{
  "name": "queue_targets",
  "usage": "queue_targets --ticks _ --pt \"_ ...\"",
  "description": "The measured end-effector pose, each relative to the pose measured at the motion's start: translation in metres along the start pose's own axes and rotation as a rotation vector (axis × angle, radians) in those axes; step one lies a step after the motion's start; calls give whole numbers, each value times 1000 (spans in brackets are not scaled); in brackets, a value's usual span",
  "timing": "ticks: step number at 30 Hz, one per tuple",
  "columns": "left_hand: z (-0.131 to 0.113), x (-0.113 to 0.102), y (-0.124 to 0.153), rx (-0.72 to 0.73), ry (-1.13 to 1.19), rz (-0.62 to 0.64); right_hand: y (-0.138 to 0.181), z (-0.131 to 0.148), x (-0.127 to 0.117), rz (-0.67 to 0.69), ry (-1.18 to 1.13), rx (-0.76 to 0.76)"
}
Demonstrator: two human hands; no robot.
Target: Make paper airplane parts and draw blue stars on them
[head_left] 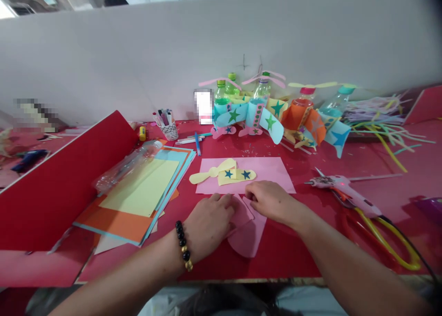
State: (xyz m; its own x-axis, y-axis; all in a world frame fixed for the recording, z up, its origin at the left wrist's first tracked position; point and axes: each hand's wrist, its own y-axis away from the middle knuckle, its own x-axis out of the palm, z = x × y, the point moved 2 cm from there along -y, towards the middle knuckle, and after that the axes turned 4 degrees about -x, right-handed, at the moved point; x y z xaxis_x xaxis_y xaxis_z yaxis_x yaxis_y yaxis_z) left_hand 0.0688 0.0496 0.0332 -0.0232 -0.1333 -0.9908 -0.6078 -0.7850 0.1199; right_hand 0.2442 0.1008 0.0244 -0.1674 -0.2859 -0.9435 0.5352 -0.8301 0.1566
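Observation:
Pink paper cutouts (247, 237) with a rounded lower end lie near the front of the red table, partly covered by my hands. My left hand (211, 220), with a beaded bracelet at the wrist, has its bent fingers pressed together on the left side of a pink piece. My right hand (274, 201) is curled closed at the upper right edge of the pink paper; its fingertips are partly hidden. Just beyond, a pink sheet (272, 173) bears a yellow paper propeller (213, 172) and a yellow strip (238, 174) with dark blue stars.
Decorated bottle airplanes (257, 108) stand along the back wall. At right lie a pink glue gun (357, 198), scissors with yellow and red handles (390, 242) and paper strips (376, 118). Left are coloured sheets (138, 191), a clear bottle (127, 166), a pen cup (169, 129) and a red divider (69, 191).

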Motion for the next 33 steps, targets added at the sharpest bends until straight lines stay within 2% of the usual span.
queue_targets --ticks 4,9,13,16,20,26,33 --pt "-4 1 20 -86 26 0 -1 0 3 -32 -24 -52" --pt "-8 18 43 -205 7 -18 -4 -1 6 -85 -38 -99" --pt "-4 29 52 -220 10 -51 -6 -2 5 -119 -38 -105" --pt "1 30 53 -143 30 -83 -7 -4 3 -133 -40 -114" --pt "8 32 49 -40 45 -53 -7 -4 2 -142 -48 -148" --pt "12 37 50 -157 15 -68 -6 -3 6 -170 -45 -202" --pt "12 25 37 -204 35 -106 -13 -19 11 -206 -3 -168"
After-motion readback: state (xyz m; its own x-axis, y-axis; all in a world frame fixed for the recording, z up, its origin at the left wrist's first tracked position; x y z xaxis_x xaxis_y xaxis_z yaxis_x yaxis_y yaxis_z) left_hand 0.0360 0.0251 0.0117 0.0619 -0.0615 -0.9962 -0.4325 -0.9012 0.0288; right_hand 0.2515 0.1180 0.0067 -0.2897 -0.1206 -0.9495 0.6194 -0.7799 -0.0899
